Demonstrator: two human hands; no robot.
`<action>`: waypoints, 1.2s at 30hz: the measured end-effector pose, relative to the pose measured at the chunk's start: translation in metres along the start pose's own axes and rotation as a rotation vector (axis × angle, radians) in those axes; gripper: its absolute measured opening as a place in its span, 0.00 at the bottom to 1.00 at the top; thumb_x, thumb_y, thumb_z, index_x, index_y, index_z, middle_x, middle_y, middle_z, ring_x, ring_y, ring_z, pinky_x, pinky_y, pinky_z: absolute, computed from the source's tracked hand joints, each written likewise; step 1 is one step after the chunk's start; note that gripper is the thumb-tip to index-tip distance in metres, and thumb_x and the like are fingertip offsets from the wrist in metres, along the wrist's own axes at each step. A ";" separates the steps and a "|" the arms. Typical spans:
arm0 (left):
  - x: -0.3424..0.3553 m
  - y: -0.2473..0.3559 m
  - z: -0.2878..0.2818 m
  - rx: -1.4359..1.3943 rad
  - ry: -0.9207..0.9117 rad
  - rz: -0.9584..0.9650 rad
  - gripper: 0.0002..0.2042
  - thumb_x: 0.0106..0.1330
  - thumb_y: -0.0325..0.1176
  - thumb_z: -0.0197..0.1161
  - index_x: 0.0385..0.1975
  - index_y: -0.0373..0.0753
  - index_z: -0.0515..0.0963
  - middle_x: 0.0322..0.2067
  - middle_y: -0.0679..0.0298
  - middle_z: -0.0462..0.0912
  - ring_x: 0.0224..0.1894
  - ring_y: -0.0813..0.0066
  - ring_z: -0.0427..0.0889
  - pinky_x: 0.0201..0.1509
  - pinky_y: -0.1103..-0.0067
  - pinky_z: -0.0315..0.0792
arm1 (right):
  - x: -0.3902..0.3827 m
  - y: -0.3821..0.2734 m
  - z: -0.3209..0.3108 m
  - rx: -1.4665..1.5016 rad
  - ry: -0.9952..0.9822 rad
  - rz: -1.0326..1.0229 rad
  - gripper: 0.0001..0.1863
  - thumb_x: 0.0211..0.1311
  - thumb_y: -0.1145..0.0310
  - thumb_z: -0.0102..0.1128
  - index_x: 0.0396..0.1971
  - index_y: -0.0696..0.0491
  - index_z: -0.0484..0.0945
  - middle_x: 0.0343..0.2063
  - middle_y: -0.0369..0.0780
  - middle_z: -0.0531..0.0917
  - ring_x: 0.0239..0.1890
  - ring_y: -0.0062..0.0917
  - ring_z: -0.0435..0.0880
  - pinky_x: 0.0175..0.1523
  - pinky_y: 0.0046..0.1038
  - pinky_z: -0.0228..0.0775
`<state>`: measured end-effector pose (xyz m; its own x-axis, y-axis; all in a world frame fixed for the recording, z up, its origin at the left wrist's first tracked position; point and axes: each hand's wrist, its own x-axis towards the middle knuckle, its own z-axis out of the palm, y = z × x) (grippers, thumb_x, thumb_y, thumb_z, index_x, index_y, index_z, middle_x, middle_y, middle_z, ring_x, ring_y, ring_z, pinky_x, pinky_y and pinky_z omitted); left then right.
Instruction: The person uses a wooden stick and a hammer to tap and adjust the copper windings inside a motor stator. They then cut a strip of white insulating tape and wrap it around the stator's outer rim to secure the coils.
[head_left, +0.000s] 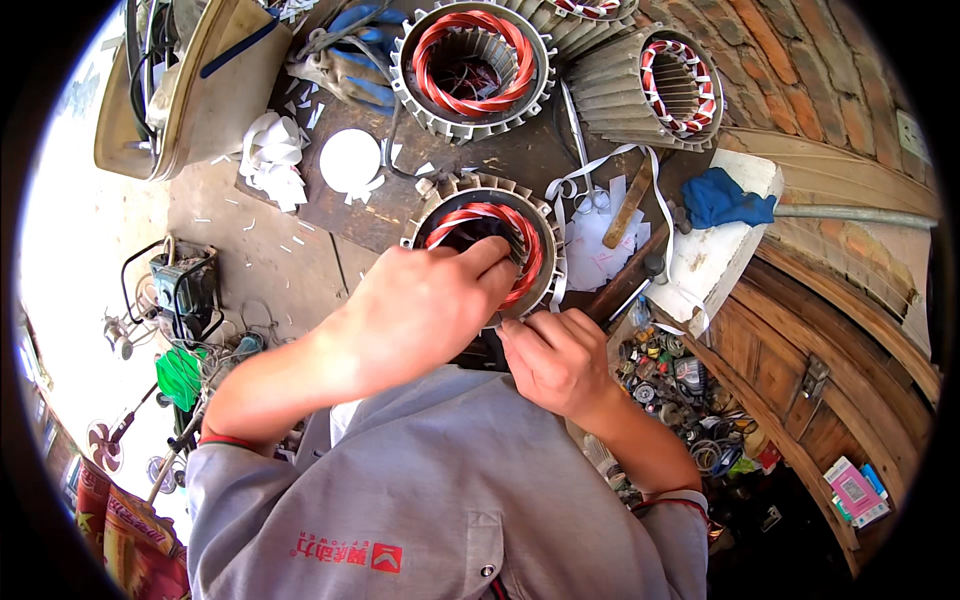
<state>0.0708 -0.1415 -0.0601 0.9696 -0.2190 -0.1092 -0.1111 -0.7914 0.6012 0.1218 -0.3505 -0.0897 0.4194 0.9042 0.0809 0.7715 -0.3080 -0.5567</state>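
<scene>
Because the left hand (430, 300) had its fingers bent down into the bore of the nearer stator (558, 262), their tips were hidden; couldn't tell what, if anything, it had hold of. Just R of it, the right hand (560, 360) was mostly curled, thumb + forefinger bunched in a pinch at the stator's near rim; any thin item there was too small to make out.

Main risk, prob.: a hard tug or slip by either hand could've scraped the red winding (532, 262) on a metal edge, poss. leading to a short. No clamp showed, so uneven pressure might've rocked the stator on the table (510, 155). Loose white tape (657, 190) and scissors (583, 180), beyond the right hand, could've snagged if it swung that way.

Re writing: a red logo w/ lettering sat on the grey shirt (430, 480), bodyward of both hands. A paper sheet (592, 245) beyond the right hand had faint pinkish marks, too weak to read. Cards (857, 495) well R of that hand carried print, too small. Couldn't spot a label on the stator
</scene>
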 end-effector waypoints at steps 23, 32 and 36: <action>0.008 -0.134 -0.145 0.936 0.560 -0.767 0.11 0.67 0.40 0.55 0.34 0.39 0.75 0.35 0.56 0.82 0.35 0.57 0.83 0.33 0.66 0.76 | -0.067 -0.024 -0.113 0.152 -0.048 0.185 0.17 0.47 0.71 0.70 0.39 0.57 0.80 0.18 0.39 0.80 0.23 0.31 0.78 0.47 0.37 0.67; 0.025 0.001 -0.015 0.126 -0.513 0.031 0.13 0.60 0.29 0.59 0.45 0.36 0.77 0.43 0.60 0.81 0.45 0.59 0.81 0.44 0.68 0.77 | -0.074 -0.041 -0.120 0.002 0.037 0.217 0.13 0.50 0.72 0.67 0.37 0.58 0.79 0.19 0.37 0.77 0.24 0.30 0.78 0.49 0.36 0.66; 0.039 -0.008 0.016 0.250 -0.424 0.038 0.07 0.58 0.30 0.59 0.33 0.34 0.79 0.32 0.53 0.82 0.38 0.55 0.83 0.39 0.65 0.78 | -0.069 -0.066 -0.144 -0.123 0.053 0.294 0.13 0.49 0.72 0.69 0.36 0.57 0.80 0.17 0.36 0.74 0.22 0.30 0.76 0.49 0.37 0.67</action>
<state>0.1061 -0.1528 -0.0823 0.7956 -0.4226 -0.4341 -0.2441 -0.8794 0.4086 0.1109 -0.4350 0.0601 0.6548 0.7554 -0.0245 0.6640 -0.5905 -0.4587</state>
